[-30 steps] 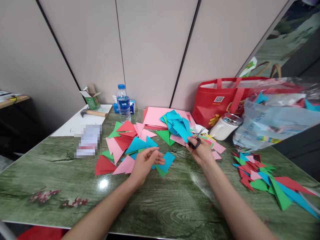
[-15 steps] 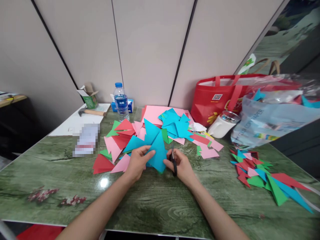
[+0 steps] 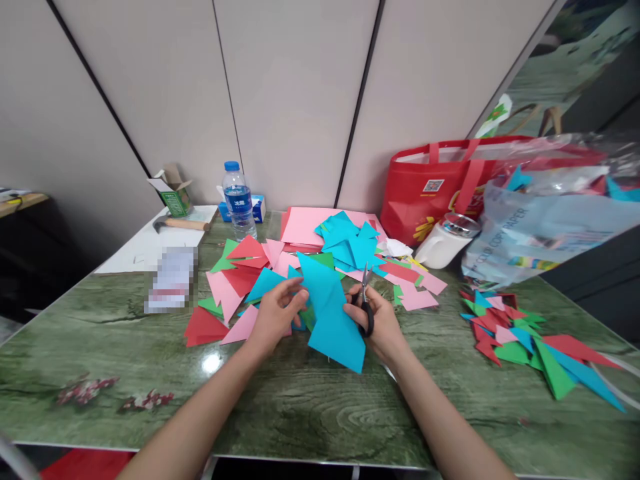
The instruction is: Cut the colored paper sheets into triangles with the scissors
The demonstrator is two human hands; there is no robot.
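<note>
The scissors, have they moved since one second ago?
Yes: against the white mug, the scissors in the right hand are now farther left and lower in view.

Lighting was even, moderately bright; a white glare spot (image 3: 211, 363) sat on the glossy tabletop (image 3: 320, 420). Wide-angle stretch pulled the plastic bag (image 3: 575, 230) at right, edges looked soft, one patch (image 3: 171, 280) was pixelated.

Across a glossy green, dark-veined tabletop (image 3: 330, 420): loose red, pink, green and blue paper pieces (image 3: 205, 326), white sheet (image 3: 120, 250), clear blue-capped plastic bottle (image 3: 239, 203), red bag (image 3: 407, 197), white silver-lidded mug (image 3: 440, 247).
</note>
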